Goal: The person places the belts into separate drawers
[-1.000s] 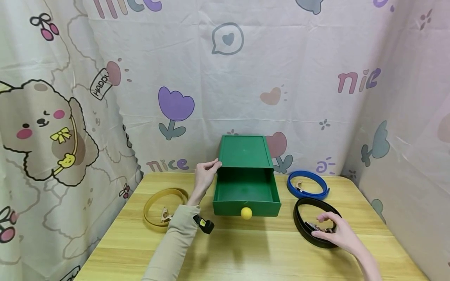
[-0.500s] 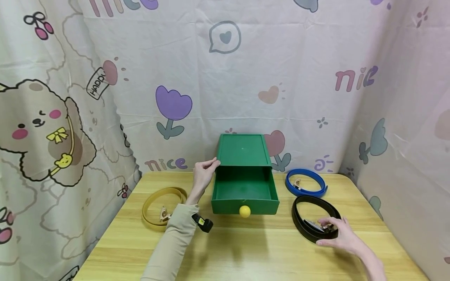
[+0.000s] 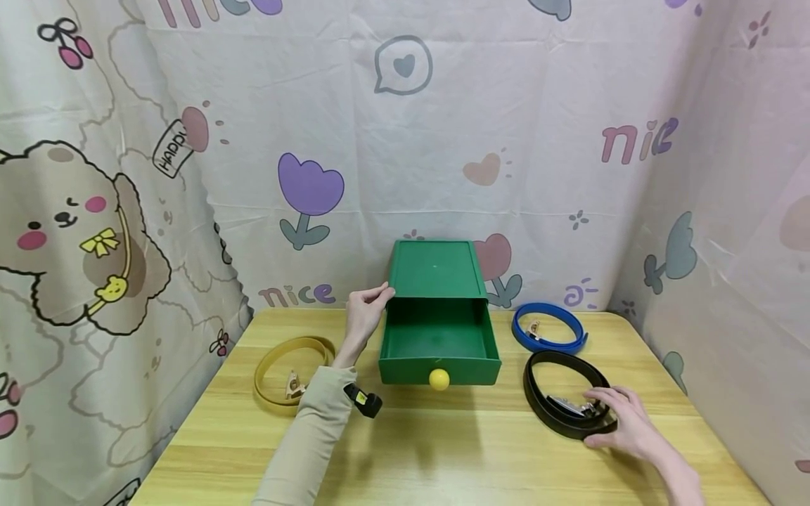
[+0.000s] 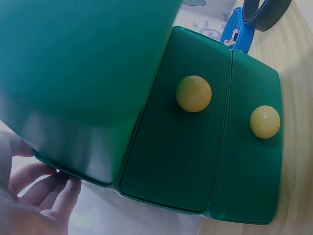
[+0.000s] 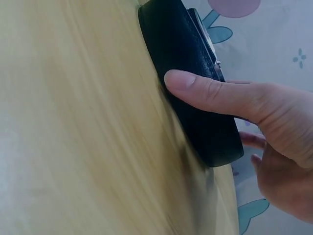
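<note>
In the head view a green drawer cabinet point(image 3: 436, 267) stands at the back of the table, its top drawer point(image 3: 420, 370) pulled out. A yellow knob point(image 3: 439, 379) is on the drawer's front. My left hand point(image 3: 365, 316) pinches the cabinet's upper left front edge; the left wrist view shows bent fingers point(image 4: 68, 196) against its side. My right hand point(image 3: 629, 426) grips a coiled black belt point(image 3: 550, 416) by its near right side. In the right wrist view the thumb point(image 5: 210, 93) lies across the belt's outer face, with other fingers partly hidden behind. The belt's silver buckle point(image 3: 572, 405) lies inside the coil.
A coiled blue belt point(image 3: 572, 344) lies behind the black one. To the left is a coiled yellow belt point(image 3: 262, 365), partly covered by my left sleeve point(image 3: 310, 429). Two shut drawers with yellow knobs point(image 4: 193, 93) show in the left wrist view. Printed cloth point(image 3: 405, 140) hangs around the table.
My right hand has moved slightly right and closed its thumb and fingers on the black belt's near right side. My left hand stays on the cabinet edge. The view has shifted slightly.
</note>
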`<state>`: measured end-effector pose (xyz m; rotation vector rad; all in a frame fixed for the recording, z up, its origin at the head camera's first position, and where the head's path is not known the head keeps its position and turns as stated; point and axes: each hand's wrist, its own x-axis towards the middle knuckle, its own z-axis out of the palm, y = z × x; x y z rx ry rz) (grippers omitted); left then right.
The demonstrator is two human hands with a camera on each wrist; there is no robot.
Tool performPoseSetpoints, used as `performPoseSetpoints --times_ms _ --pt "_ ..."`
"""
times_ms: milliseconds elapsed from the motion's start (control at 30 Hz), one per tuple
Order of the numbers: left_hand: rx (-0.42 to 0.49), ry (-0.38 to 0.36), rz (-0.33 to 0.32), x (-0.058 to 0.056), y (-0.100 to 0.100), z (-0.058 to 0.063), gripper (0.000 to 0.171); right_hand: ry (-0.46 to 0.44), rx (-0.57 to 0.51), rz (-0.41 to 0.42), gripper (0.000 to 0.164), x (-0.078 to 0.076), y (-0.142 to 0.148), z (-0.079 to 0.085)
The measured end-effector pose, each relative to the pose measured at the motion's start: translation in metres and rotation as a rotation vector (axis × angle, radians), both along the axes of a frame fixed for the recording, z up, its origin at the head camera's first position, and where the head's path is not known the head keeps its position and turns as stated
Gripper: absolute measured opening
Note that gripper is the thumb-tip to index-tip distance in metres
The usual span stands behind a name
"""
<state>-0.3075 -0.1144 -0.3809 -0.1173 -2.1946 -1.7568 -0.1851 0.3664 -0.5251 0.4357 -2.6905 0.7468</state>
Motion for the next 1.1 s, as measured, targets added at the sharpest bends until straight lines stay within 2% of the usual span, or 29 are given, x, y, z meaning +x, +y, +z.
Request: performPoseSetpoints --times_ms 300,467,700,800,933,1100 --pt "0.005 -0.008 0.004 0.001 0.001 0.001 0.034 0.114 0.017 0.029 0.056 -0.008 -0.001 -0.006" --pt "0.009 -0.011 0.0 0.001 0.001 0.001 0.034 0.132 0.023 0.053 0.045 -0.011 -0.001 -0.01" --pt "0.01 -0.011 -0.005 0.001 0.0 0.001 0.035 0.162 0.053 0.101 0.042 -0.009 -0.004 -0.009" --pt "0.009 -0.017 -0.007 0.001 0.0 0.0 0.035 0.13 0.061 0.103 0.043 -0.008 -0.006 -0.007" --pt "0.01 -0.019 -0.006 0.001 0.0 0.0 0.035 0.032 0.043 0.086 0.043 -0.006 -0.011 -0.002" --pt "0.011 -0.016 -0.003 0.002 0.0 0.001 0.035 0.024 0.053 0.046 0.046 -0.007 -0.019 -0.001"
